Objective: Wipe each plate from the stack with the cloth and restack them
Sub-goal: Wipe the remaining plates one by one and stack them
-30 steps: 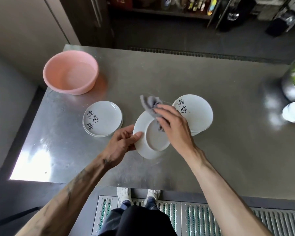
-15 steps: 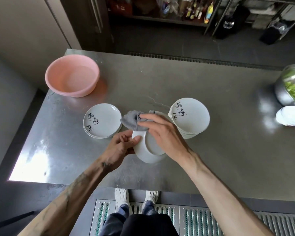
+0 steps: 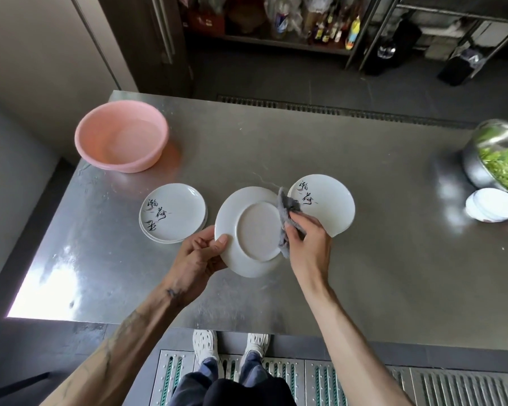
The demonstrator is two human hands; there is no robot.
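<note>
Stainless-steel table [image 3: 276, 148] fills the head view, with dark shelving of bottles [image 3: 320, 27] beyond its far edge. On the far left stands a round pink plastic basin [image 3: 129, 167]. Near it lies a low stack of white ceramic plates with black calligraphy [image 3: 172, 212], and a taller stack of the same plates [image 3: 326, 209] sits to the right of centre.

Between the two stacks, a white plate turned underside up [image 3: 252, 230] is held tilted above the table. The left hand [image 3: 197, 256] grips its left rim, with the thumb on the underside. The right hand [image 3: 308, 241] clutches a bunched grey cloth [image 3: 286, 209] against the plate's right edge.

At the far right, a shiny metal bowl of green vegetables [image 3: 475, 168] stands beside a small pile of white dishes [image 3: 493, 208].
</note>
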